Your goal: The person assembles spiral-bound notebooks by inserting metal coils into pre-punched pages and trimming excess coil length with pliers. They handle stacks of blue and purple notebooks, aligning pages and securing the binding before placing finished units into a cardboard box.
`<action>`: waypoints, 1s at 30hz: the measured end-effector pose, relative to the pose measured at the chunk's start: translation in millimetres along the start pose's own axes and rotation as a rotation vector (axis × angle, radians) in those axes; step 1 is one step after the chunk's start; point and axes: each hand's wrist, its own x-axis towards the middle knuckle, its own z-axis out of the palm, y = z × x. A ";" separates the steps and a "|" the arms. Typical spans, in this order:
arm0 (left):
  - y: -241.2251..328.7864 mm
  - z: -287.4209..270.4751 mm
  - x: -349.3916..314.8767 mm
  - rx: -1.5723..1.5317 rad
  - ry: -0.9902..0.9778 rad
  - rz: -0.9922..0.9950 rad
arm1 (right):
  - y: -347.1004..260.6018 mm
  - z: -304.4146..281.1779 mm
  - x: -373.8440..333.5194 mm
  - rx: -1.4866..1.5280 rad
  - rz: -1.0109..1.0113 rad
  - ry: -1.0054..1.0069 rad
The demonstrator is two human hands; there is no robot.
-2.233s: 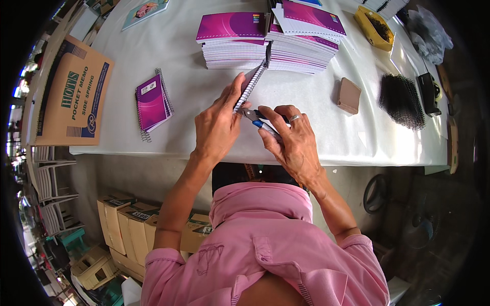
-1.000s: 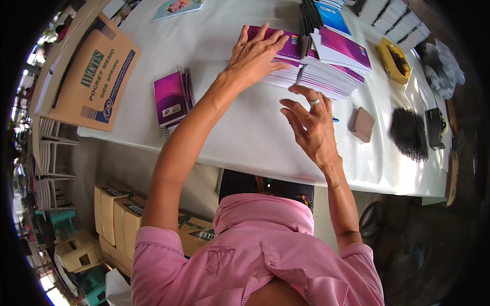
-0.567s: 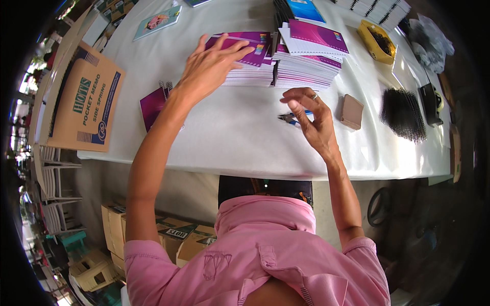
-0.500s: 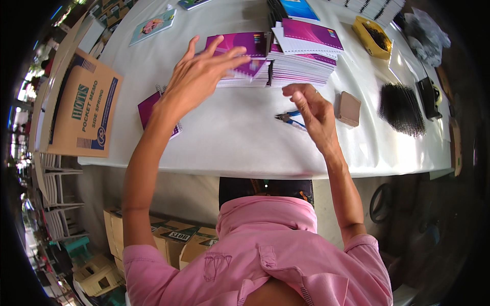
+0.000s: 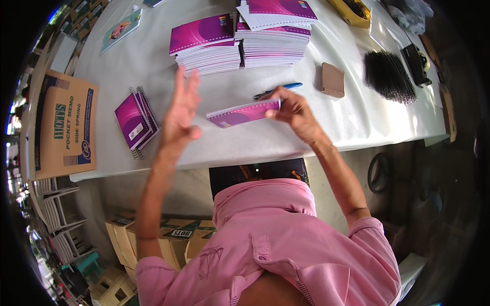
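My right hand (image 5: pixel 295 115) pinches a thin purple-covered notepad (image 5: pixel 245 113) by its right end. The pad is tilted above the table's near part, and a row of punched holes runs along its upper edge. Left of the pad, my left hand (image 5: pixel 179 107) is raised with fingers apart and nothing in it, slightly blurred. Blue-handled pliers (image 5: pixel 279 91) lie just behind my right hand, partly hidden by it. Farther back stand two stacks of similar pads, a left stack (image 5: pixel 204 46) and a right stack (image 5: pixel 273 48). Several spiral-bound purple notebooks (image 5: pixel 137 120) lie left of my left hand.
A brown block (image 5: pixel 333 80) sits right of the pliers, with a bundle of black spiral coils (image 5: pixel 390 77) beyond it. A yellow tray (image 5: pixel 352 13) holds dark coils at the back right. A cardboard box (image 5: pixel 66 125) stands at the left edge.
The pad my left hand was lifting at the left stack is now nearer me in my right hand, which was empty. My left hand has let go and drawn back. The view has shifted.
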 end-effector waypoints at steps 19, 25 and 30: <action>-20.6 93.8 35.3 1.434 -0.199 0.106 | -64.8 -201.7 21.5 -1.109 -0.262 0.606; -15.7 92.4 33.2 1.369 -0.263 0.056 | -46.0 -288.9 37.3 -2.270 0.225 0.834; 6.1 89.4 32.8 1.288 -0.315 -0.117 | -65.5 -293.9 25.8 -1.749 0.064 0.921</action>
